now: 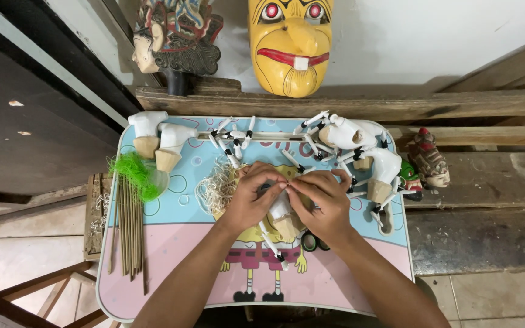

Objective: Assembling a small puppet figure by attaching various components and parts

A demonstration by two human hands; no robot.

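Yellow mask (291,45), green tuft (136,173), pink-and-blue cartoon table (171,255).

Puppet-maker's workshop: carved masks (291,45), unpainted puppet torsos (156,141), wooden sticks (130,228).

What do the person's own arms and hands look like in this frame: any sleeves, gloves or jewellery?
Both forearms are bare up to the frame's bottom edge, no sleeves showing. The left hand and right hand wear no gloves; no watch, ring or bracelet is visible.

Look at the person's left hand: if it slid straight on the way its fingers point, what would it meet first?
The left hand points up-right toward the right hand; their fingertips already nearly touch over the white puppet body, so it would probably meet those fingers first.
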